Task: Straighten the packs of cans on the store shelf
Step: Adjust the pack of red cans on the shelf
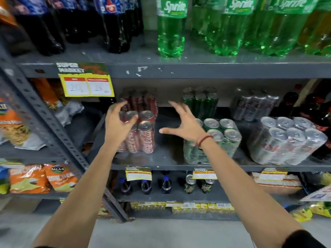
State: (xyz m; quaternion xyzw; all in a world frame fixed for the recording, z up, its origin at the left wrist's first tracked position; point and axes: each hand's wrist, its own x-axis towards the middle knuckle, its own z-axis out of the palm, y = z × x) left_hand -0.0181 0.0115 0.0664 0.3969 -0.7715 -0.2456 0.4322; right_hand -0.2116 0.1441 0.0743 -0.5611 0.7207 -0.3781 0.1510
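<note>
On the grey middle shelf [166,154] stands a wrapped pack of red cola cans [145,136] at the front left. My left hand [118,124] hovers over its left top cans, fingers spread and curled. My right hand [184,122] is open in the gap between the red pack and a wrapped pack of green cans [223,140], holding nothing. A silver can pack [286,142] sits turned at an angle at the right. Behind stand a second red pack [141,99], a green pack [200,101] and a dark pack [254,104].
Large green soda bottles [170,33] and dark cola bottles [114,29] fill the shelf above. A yellow price tag [86,83] hangs from its edge. Snack bags [41,178] lie left of the slanted steel upright [44,122]. Small bottles and cans [189,183] stand below.
</note>
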